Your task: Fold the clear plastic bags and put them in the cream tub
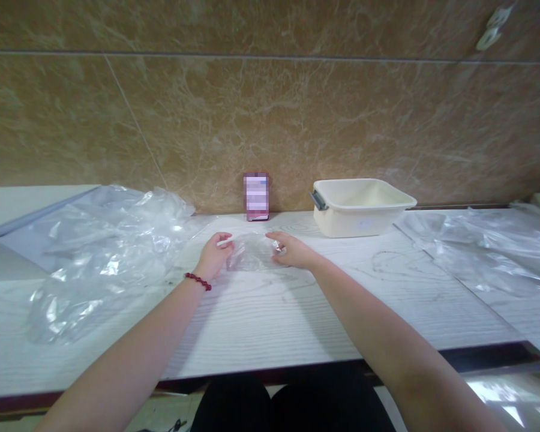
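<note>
A small clear plastic bag (251,252) lies on the white table (261,312), held between both my hands. My left hand (215,254), with a red bead bracelet at the wrist, pinches the bag's left edge with curled fingers. My right hand (291,249) grips the bag's right edge, fingers closed on the film.
A heap of clear plastic bags (103,252) lies at the left. More clear film (486,246) is spread at the right. A cream plastic tub (360,206) and a small upright phone (256,196) stand against the marble wall.
</note>
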Motion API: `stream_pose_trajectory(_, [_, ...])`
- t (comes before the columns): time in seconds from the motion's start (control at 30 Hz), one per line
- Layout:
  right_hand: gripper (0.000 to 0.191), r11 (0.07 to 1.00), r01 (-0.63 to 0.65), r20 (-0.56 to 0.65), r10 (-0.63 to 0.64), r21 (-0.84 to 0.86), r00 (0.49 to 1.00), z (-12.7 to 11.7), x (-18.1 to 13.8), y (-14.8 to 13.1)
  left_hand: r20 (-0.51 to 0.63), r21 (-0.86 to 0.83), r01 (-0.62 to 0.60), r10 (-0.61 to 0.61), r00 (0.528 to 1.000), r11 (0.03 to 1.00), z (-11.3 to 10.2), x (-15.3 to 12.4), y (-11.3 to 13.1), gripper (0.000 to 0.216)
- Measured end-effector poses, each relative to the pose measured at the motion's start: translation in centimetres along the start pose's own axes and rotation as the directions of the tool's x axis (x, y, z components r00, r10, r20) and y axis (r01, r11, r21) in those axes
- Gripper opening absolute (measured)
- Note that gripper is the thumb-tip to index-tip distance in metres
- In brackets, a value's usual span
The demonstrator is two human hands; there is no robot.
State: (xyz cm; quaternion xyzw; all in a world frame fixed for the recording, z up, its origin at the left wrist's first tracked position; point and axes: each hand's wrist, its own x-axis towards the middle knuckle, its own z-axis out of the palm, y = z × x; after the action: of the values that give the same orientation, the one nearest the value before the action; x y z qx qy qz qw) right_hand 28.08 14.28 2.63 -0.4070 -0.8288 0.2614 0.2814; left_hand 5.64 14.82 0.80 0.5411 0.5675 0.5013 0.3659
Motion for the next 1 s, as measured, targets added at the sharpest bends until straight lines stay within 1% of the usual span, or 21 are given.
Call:
stream_pose_trajectory(0.1, [0.06,0.999,-0.007,-0.022,0.006,-0.038,1.0,0.2,0.1,0.2,0.033,0.036,-0.005,0.004,0.999,0.999,0.0,-0.1,0.0,0.032])
stream_pose_trajectory(0.23, [0.059,0.997,-0.045,-0.041,0.042,-0.068,0.998,0.4,0.3,0.5,0.021,0.154,0.001,-0.004,1.0,0.988,-0.1,0.2,-0.4,0.026])
stream_pose_trajectory(0.3, [0.06,0.996,-0.027,-0.047,0.023,-0.081,0.999,0.4,0.3,0.6,0.021,0.2,0.005,-0.009,1.0,0.98,-0.2,0.4,-0.7,0.023])
stream_pose_trajectory(0.43, [0.067,0.996,0.001,-0.061,-0.007,-0.094,0.998,0.4,0.4,0.9,0.043,0.223,-0.041,0.032,0.999,0.974,-0.2,0.8,-1.4,0.022])
stream_pose_trajectory(0.53, [0.075,0.994,0.011,-0.08,-0.02,-0.111,0.997,0.5,0.5,1.2,0.041,0.224,-0.022,0.013,0.999,0.974,-0.3,1.0,-1.9,0.027])
stream_pose_trajectory(0.63, [0.078,0.99,0.006,-0.087,-0.019,-0.144,0.996,0.7,0.7,1.4,0.033,0.223,-0.009,0.002,0.999,0.975,-0.2,1.1,-1.9,0.03])
stream_pose_trajectory(0.7, [0.077,0.988,-0.033,-0.072,0.023,-0.152,0.997,0.9,0.9,1.4,0.037,0.244,-0.016,0.007,0.999,0.97,-0.2,1.0,-1.5,0.03])
stream_pose_trajectory(0.77, [0.073,0.981,-0.109,-0.059,0.1,-0.16,0.993,1.1,1.1,1.3,0.048,0.275,-0.032,0.019,0.999,0.961,-0.2,0.8,-1.1,0.03])
stream_pose_trajectory(0.83, [0.067,0.965,-0.195,-0.052,0.189,-0.174,0.981,1.2,1.3,1.1,0.065,0.308,-0.051,0.033,0.997,0.95,-0.1,0.7,-0.8,0.032])
stream_pose_trajectory(0.9, [0.062,0.95,-0.254,-0.042,0.25,-0.184,0.967,1.2,1.3,1.0,0.082,0.337,-0.065,0.039,0.996,0.939,-0.1,0.6,-0.7,0.033])
stream_pose_trajectory(0.93, [0.061,0.947,-0.263,-0.044,0.26,-0.185,0.965,1.2,1.4,0.9,0.085,0.346,-0.068,0.041,0.996,0.936,-0.1,0.6,-0.7,0.033])
stream_pose_trajectory(1.0, [0.06,0.95,-0.247,-0.076,0.237,-0.192,0.969,1.2,1.4,0.9,0.088,0.362,-0.071,0.042,0.995,0.93,-0.1,0.6,-0.7,0.033])
